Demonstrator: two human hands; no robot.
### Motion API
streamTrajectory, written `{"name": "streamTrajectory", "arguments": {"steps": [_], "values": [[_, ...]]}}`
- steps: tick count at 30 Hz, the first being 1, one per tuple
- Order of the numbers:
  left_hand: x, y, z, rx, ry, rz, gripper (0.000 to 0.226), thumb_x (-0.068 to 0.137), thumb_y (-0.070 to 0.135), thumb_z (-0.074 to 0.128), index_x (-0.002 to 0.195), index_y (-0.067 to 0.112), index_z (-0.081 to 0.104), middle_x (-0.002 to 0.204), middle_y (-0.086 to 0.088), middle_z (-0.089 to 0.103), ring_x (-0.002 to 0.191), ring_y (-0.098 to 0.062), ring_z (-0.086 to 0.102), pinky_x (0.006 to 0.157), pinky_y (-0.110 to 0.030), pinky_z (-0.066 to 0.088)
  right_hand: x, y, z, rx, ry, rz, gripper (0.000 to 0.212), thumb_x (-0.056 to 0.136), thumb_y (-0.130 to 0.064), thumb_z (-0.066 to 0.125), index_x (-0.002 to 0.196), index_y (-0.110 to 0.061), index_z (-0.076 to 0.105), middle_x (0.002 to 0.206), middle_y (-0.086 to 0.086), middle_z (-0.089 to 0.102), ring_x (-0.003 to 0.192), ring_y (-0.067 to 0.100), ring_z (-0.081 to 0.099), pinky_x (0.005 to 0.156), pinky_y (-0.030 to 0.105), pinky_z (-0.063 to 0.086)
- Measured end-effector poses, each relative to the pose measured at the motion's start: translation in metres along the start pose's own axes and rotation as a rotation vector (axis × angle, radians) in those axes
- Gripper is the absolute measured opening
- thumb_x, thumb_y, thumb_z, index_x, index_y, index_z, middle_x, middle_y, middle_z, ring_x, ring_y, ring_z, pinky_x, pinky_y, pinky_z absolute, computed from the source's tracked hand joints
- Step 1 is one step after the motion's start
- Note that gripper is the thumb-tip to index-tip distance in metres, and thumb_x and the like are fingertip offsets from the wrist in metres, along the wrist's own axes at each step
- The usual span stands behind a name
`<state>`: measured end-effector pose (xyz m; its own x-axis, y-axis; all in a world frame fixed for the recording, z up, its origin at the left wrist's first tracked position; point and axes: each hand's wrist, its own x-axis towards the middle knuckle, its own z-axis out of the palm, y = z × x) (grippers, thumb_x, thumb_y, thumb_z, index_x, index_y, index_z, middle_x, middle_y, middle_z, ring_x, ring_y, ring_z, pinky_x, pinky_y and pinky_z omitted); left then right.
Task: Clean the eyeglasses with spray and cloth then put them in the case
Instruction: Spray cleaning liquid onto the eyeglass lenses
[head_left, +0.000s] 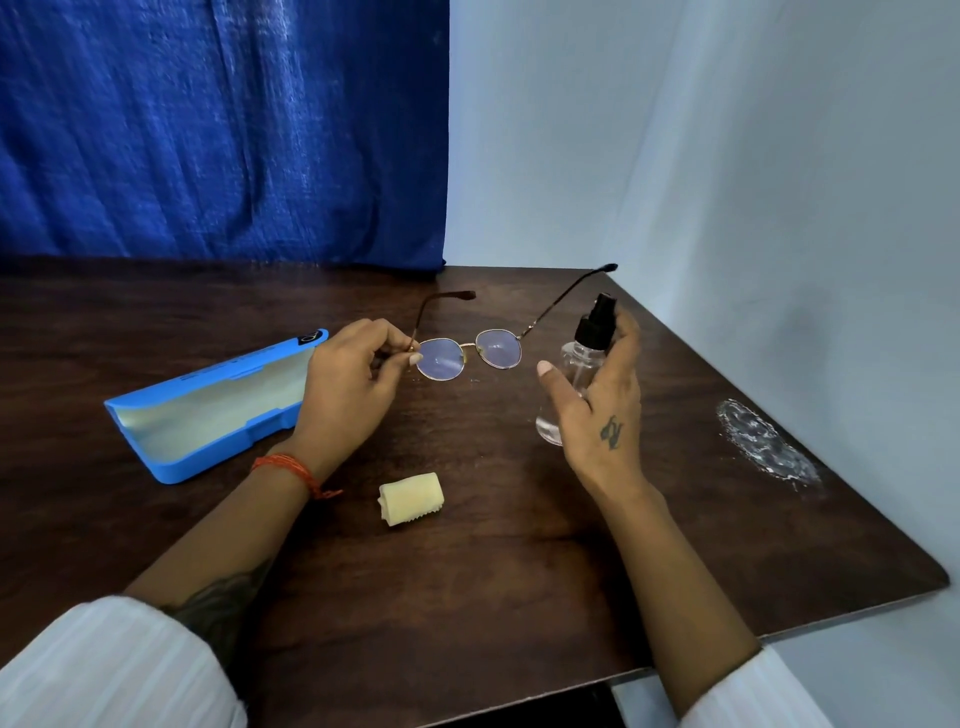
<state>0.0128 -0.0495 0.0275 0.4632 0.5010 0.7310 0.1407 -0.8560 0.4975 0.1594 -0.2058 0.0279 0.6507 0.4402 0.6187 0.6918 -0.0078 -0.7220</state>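
Note:
Round gold-rimmed eyeglasses (470, 354) are held above the dark wooden table (467, 561), temples unfolded and pointing away from me. My left hand (349, 387) pinches the frame at its left hinge. My right hand (597, 410) grips a clear spray bottle (581, 366) with a black pump top, tilted toward the lenses, forefinger resting on the pump. A blue glasses case (218, 410) lies open at the left, partly behind my left hand. A rolled pale yellow cloth (411, 498) lies on the table between my forearms.
A white scuffed patch (766, 448) marks the table near its right edge. A blue curtain (223, 130) hangs behind the table, and a pale wall (727, 156) closes the right side. The table's near edge runs diagonally at lower right.

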Motion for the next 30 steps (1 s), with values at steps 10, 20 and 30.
{"name": "streamTrajectory", "arguments": {"steps": [10, 20, 30], "values": [[0.001, -0.003, 0.003, -0.010, -0.025, -0.021, 0.003, 0.078, 0.004, 0.067, 0.079, 0.004, 0.064, 0.081, -0.010, 0.066, 0.071, -0.019, 0.059, 0.063, -0.012, 0.041, 0.014, 0.024, -0.019, -0.174, 0.145, 0.008, 0.067, 0.081, -0.003, 0.066, 0.139, -0.008, 0.033, 0.124, 0.018, 0.055, 0.110, 0.030, 0.055, 0.092, 0.027, 0.042], [-0.001, -0.001, -0.001, -0.020, -0.009, -0.036, 0.002, 0.079, 0.004, 0.067, 0.079, 0.004, 0.065, 0.081, -0.010, 0.066, 0.072, -0.018, 0.059, 0.064, -0.013, 0.042, 0.016, 0.037, -0.018, -0.224, 0.143, 0.122, 0.086, 0.078, -0.013, 0.071, 0.146, -0.021, 0.019, 0.131, 0.013, 0.052, 0.115, 0.031, 0.053, 0.097, 0.044, 0.044], [0.001, -0.001, -0.002, -0.033, -0.018, -0.063, 0.002, 0.079, 0.006, 0.067, 0.081, 0.006, 0.065, 0.083, -0.007, 0.066, 0.071, -0.011, 0.055, 0.064, -0.007, 0.041, -0.013, -0.013, -0.003, -0.089, 0.200, -0.483, 0.025, 0.082, -0.023, 0.066, 0.098, -0.004, 0.061, 0.092, -0.002, 0.054, 0.082, 0.019, 0.053, 0.074, 0.029, 0.045]]}}
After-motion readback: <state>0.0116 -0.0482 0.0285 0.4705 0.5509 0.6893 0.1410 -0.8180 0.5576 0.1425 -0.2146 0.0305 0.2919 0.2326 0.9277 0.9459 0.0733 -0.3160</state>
